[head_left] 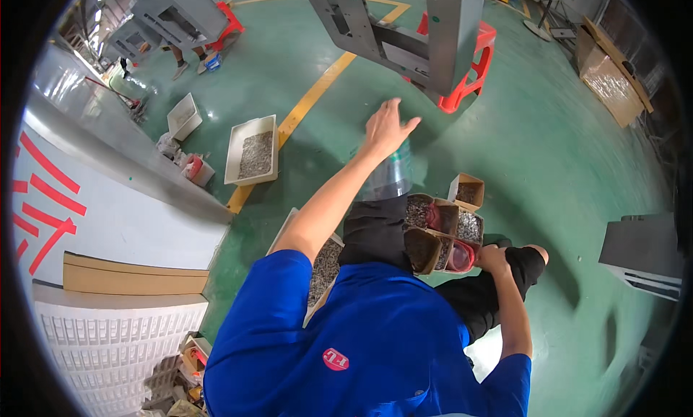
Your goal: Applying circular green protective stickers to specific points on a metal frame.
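Note:
My left hand [390, 130] is stretched out ahead, its fingers apart and nothing between them. Just behind it stands a clear, see-through plastic thing [390, 176], partly hidden by my forearm and knee; its exact kind is unclear. My right hand [494, 259] is curled beside my right knee, at the edge of a cluster of small open boxes. Its fingertips are hidden, so what they hold cannot be made out. Nearest to it is a round red-rimmed tub [462, 257]. The other boxes hold small metal-looking parts [470, 226], and one small box [467, 190] sits at the far side.
A grey metal frame [404, 49] rests on a red stool [473, 71] ahead. White bins [274, 147] stand at left on the green floor; another tray of small parts [324, 274] lies beside my left leg. A grey cabinet [642, 249] is at right. Farther off is another person's leg [178, 60].

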### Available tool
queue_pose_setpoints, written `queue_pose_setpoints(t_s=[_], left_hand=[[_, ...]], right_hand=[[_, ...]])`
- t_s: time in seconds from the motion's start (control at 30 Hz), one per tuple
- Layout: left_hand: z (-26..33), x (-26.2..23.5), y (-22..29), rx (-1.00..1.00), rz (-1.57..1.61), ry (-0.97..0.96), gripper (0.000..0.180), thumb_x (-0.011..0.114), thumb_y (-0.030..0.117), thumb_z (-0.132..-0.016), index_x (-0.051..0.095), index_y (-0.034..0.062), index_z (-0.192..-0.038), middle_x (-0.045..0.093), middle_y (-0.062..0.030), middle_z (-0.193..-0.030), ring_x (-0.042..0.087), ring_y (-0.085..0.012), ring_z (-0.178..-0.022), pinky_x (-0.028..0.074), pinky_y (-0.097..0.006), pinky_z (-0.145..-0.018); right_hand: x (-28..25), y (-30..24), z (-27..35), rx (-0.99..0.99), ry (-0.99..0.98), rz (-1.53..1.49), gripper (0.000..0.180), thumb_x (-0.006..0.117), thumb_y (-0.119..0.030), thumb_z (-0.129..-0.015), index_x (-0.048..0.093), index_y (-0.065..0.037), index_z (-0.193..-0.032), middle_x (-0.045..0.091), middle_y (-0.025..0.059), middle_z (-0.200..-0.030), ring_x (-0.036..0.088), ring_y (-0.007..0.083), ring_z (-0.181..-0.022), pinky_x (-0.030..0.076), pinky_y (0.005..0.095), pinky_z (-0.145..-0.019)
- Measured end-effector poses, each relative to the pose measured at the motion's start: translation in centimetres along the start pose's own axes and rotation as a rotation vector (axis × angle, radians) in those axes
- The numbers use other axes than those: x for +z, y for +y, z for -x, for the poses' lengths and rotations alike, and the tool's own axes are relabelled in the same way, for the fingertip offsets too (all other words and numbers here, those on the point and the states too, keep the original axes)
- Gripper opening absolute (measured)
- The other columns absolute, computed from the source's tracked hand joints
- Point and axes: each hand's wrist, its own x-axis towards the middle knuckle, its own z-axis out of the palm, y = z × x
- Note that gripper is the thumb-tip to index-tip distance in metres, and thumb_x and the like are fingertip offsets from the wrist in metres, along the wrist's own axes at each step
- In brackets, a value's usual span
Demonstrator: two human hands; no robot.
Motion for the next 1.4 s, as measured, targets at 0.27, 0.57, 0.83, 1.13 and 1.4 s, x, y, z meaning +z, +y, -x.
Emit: queue_pose_setpoints(t_s=[0.27,0.57,0.83,1.13,1.4], left_hand=[[-7.7,-2.3,11.1,-0.095,0.284,0.205,0.074,0.08,0.043,-0.07,0.047,-0.006,-0.114,0.06,-0.0219,-0.115,0.062,-0.0353,-0.102,0.051,-0.043,-0.083],[-8.0,-2.0,10.4,-0.018,0.151,0.203,0.058,0.082,0.042,-0.064,0.054,-0.0011,-0.091,0.068,-0.0164,-0.08,0.067,-0.037,-0.075,0.053,-0.045,-0.067],[-3.8,-10.6,5.3,-0.069,0.483,-0.024,0.075,0.085,0.023,-0.068,0.048,-0.0063,-0.125,0.065,-0.0184,-0.109,0.063,-0.0222,-0.102,0.049,-0.034,-0.087],[2.1,-21.2,2.1,-0.272,0.365,0.365,0.102,0.086,0.019,-0.067,0.025,-0.0045,-0.145,0.047,-0.0251,-0.134,0.048,-0.0287,-0.127,0.046,-0.039,-0.097],[-1.4,-19.2,3.5,-0.296,0.087,0.506,0.112,0.082,0.038,-0.073,0.011,-0.0018,-0.149,0.035,-0.0319,-0.141,0.044,-0.0356,-0.13,0.042,-0.044,-0.1]], right_hand=[[-5.6,8.1,-2.1,0.351,0.146,0.103,0.022,0.063,-0.023,-0.075,0.07,-0.005,-0.085,0.069,0.018,-0.09,0.067,0.0346,-0.09,0.052,0.046,-0.079],[-6.2,10.2,2.6,0.686,-0.083,-0.117,0.039,0.064,-0.035,-0.075,0.073,-0.006,-0.098,0.068,0.0191,-0.108,0.064,0.0342,-0.104,0.053,0.0413,-0.087],[-5.3,11.1,1.7,0.72,-0.107,-0.108,0.035,0.061,-0.032,-0.078,0.073,-0.008,-0.099,0.068,0.017,-0.11,0.065,0.0321,-0.104,0.054,0.0417,-0.086],[-3.4,13.5,1.3,0.658,-0.135,-0.206,0.034,0.068,-0.027,-0.076,0.073,-0.006,-0.101,0.067,0.0167,-0.112,0.064,0.0318,-0.106,0.052,0.0402,-0.09],[-3.3,13.3,1.3,0.713,-0.145,-0.163,0.037,0.073,-0.03,-0.072,0.073,-0.007,-0.101,0.067,0.0162,-0.111,0.064,0.0307,-0.107,0.053,0.0399,-0.089]])
